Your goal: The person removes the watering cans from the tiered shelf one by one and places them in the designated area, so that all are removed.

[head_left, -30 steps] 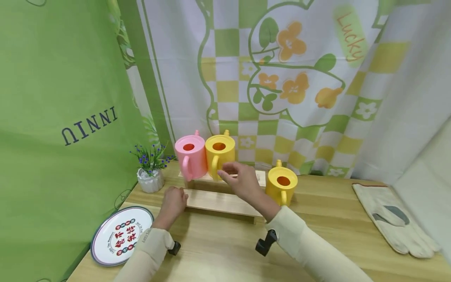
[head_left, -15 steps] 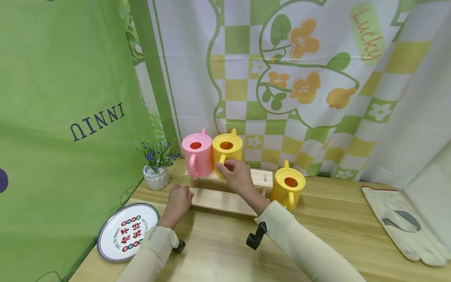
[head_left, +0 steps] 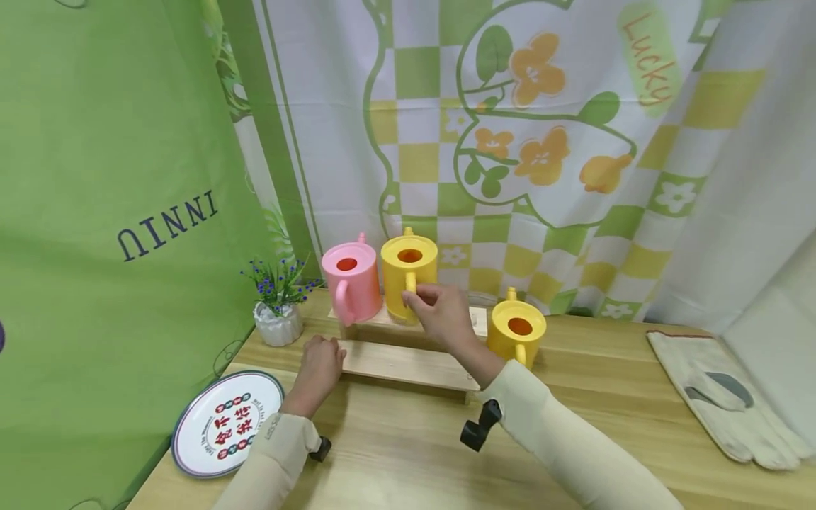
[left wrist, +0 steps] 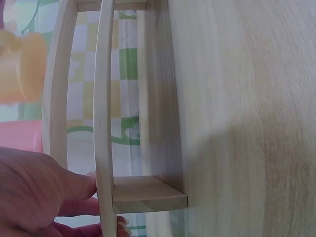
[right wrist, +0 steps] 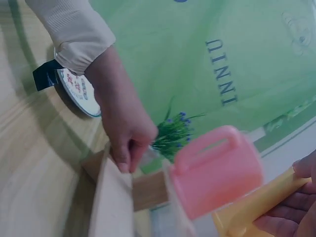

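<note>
**Ana:** Green and checkered curtains hang behind a wooden table [head_left: 408,453]. From the head camera, what are the hands doing?

**Ben:** The right hand [head_left: 443,315] has its fingers curled round the handle of a yellow watering can [head_left: 409,276], which looks raised a little off the upper step of a wooden two-step stand [head_left: 408,363]. A pink watering can [head_left: 349,283] stands just beside those fingers on the same step. The left hand [head_left: 321,368] grips the end of the lower step, fingers bent over its edge.

**Ana:** Anything else nearby?

**Ben:** A second yellow can [head_left: 518,333] sits on the table on the far side of the right wrist, off the stand. A small potted plant [head_left: 278,312] and a printed plate [head_left: 227,423] lie beyond the left hand, and a work glove [head_left: 723,400] lies well apart.

**Ana:** And the left wrist view?

**Ben:** It shows that hand's fingers [left wrist: 74,197] pressed against the stand's slat [left wrist: 104,123], with blurred pink and yellow shapes beyond.

**Ana:** The right wrist view?

**Ben:** Fingertips [right wrist: 296,207] wrap the yellow can; the pink one sits next to them.

**Ana:** How far along?

**Ben:** I judge it midway: one can settled on the stand, one in hand, one untouched on the table.
</note>
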{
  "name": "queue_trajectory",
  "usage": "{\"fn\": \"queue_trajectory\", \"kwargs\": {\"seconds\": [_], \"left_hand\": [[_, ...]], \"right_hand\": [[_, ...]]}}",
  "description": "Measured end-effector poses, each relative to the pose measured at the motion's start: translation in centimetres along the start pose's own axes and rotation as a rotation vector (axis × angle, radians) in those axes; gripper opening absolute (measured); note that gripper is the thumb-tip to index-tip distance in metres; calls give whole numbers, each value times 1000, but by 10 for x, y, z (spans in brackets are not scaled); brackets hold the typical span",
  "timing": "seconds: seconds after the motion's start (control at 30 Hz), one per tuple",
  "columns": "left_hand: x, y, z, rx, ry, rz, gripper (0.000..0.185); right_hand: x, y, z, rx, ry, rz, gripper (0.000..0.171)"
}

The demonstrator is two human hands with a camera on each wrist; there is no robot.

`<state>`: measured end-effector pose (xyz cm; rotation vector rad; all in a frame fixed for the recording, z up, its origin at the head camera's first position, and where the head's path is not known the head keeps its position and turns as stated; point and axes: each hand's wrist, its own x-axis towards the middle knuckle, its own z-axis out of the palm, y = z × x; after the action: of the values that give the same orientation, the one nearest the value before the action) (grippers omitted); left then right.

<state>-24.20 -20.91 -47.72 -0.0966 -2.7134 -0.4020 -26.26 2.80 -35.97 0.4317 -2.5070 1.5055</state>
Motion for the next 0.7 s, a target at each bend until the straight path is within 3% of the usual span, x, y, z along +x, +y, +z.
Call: {"fn": "queue_trajectory", "kwargs": {"seconds": [0.27, 0.47, 0.7], "left_hand": [[-1, 2, -2, 3, -12, 19, 20], [-3, -1, -2, 8, -24, 39, 19], [-5, -3, 0, 7, -12, 44, 19]], "right_hand": [[-20, 0, -69, -11, 67, -76, 20], [-36, 16, -128, -72, 164, -65, 24], [-60, 39, -178, -222, 306, -89, 26]]}}
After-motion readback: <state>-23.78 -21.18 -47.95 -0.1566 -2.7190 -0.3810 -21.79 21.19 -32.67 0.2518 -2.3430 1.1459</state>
